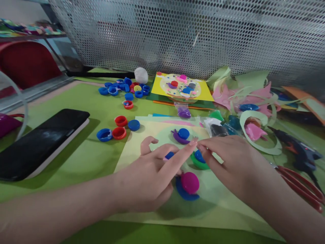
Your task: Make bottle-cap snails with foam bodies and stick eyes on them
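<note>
Perhaps dipping too low would dent the green clay [200,165], just beyond the magenta cap [190,183]. The left hand [154,173] is outstretched, gripping nothing visible; the right hand [233,154] pinches — on what, I cannot tell.

Single head cam, worn by the person, looks fwd + down from the near side of the bench [86,161]. Pretty close: L hand [152,173] and R hand [233,156] sit approx mid-view, extending in from near L and near R. View's wide, w/ phone [43,145] at L edge, scissors [313,203] at R, mesh panel [177,40] filling most of the far bg.
</note>
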`<state>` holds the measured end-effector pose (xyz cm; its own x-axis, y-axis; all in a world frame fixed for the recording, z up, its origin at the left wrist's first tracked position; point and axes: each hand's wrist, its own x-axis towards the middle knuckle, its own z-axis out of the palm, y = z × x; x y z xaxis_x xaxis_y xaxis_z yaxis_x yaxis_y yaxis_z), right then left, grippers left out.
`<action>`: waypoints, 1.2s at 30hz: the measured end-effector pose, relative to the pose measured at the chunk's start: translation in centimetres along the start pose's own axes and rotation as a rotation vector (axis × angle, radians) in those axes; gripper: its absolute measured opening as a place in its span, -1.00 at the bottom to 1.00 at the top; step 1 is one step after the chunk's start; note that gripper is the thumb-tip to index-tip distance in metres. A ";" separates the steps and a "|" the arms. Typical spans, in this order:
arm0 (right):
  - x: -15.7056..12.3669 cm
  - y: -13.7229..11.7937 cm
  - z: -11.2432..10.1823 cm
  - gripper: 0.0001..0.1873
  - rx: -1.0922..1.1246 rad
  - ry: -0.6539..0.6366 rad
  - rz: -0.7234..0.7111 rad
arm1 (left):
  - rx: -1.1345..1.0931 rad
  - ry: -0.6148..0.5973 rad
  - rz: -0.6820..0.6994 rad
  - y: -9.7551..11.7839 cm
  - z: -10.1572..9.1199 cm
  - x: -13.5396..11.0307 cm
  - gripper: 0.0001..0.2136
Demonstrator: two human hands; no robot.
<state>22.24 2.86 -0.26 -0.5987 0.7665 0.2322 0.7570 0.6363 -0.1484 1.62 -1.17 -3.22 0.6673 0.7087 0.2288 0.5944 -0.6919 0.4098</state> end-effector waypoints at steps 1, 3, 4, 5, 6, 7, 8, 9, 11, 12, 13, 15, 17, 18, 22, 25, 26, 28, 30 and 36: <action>0.0 0.1 -0.1 -0.71 0.003 0.007 0.006 | 0.003 0.010 -0.002 0.0 0.0 0.0 -0.19; 0.0 0.4 -0.2 -0.71 -0.003 0.036 0.024 | -0.002 0.049 0.002 0.1 -0.1 0.0 -0.18; 0.0 0.6 -0.2 -0.71 -0.013 0.051 0.040 | -0.004 0.073 -0.002 0.1 -0.1 -0.1 -0.18; 0.0 0.8 -0.2 -0.72 -0.026 0.064 0.060 | -0.005 0.095 -0.013 0.2 -0.1 -0.1 -0.18; 0.0 1.0 -0.2 -0.72 -0.042 0.072 0.080 | -0.008 0.109 -0.026 0.2 -0.1 -0.2 -0.19; 0.1 1.2 -0.2 -0.73 -0.059 0.071 0.100 | -0.013 0.112 -0.040 0.2 -0.2 -0.2 -0.19; 0.2 1.3 -0.2 -0.74 -0.075 0.061 0.118 | -0.015 0.111 -0.054 0.2 -0.2 -0.3 -0.19; 0.3 1.4 -0.1 -0.74 -0.089 0.043 0.135 | -0.017 0.106 -0.066 0.1 -0.3 -0.4 -0.20; 0.6 1.5 -0.1 -0.75 -0.106 -0.003 0.164 | -0.015 0.090 -0.080 0.1 -0.4 -0.5 -0.20; 0.7 1.4 -0.1 -0.76 -0.109 -0.029 0.181 | -0.007 0.083 -0.088 0.0 -0.5 -0.5 -0.20; 0.8 1.4 -0.2 -0.76 -0.109 -0.052 0.199 | 0.004 0.076 -0.094 0.0 -0.5 -0.6 -0.20; 1.0 1.3 -0.4 -0.76 -0.109 -0.077 0.230 | 0.029 0.061 -0.093 0.0 -0.5 -0.6 -0.21; 0.9 1.3 -0.7 -0.74 -0.107 -0.083 0.253 | 0.055 0.064 -0.084 0.1 -0.5 -0.7 -0.24; 0.9 1.5 -0.9 -0.74 -0.106 -0.079 0.264 | 0.066 0.071 -0.083 0.1 -0.4 -0.7 -0.26; 0.9 2.8 -1.6 -0.73 -0.131 0.001 0.320 | 0.111 0.133 -0.071 -0.1 -0.1 -1.0 -0.29; 1.2 4.4 -1.8 -0.73 -0.169 0.022 0.405 | 0.172 0.118 0.001 -0.6 -0.3 -1.1 -0.27; 1.4 4.9 -1.8 -0.72 -0.175 0.019 0.433 | 0.192 0.096 0.026 -0.8 -0.4 -1.2 -0.26; 1.7 5.7 -1.6 -0.73 -0.182 0.022 0.467 | 0.225 0.074 0.056 -1.2 -0.5 -1.3 -0.25; 1.8 6.2 -1.3 -0.79 -0.187 0.028 0.466 | 0.257 0.110 0.053 -1.3 -0.6 -1.3 -0.26; 1.5 6.1 -0.8 -0.80 -0.196 -0.015 0.351 | 0.249 0.226 -0.106 -1.1 0.1 -1.3 -0.41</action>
<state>26.18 7.80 -0.09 -0.2976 0.9365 0.1854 0.9509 0.3081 -0.0297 0.08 -1.34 -4.05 0.4965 0.7716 0.3976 0.7648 -0.6055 0.2200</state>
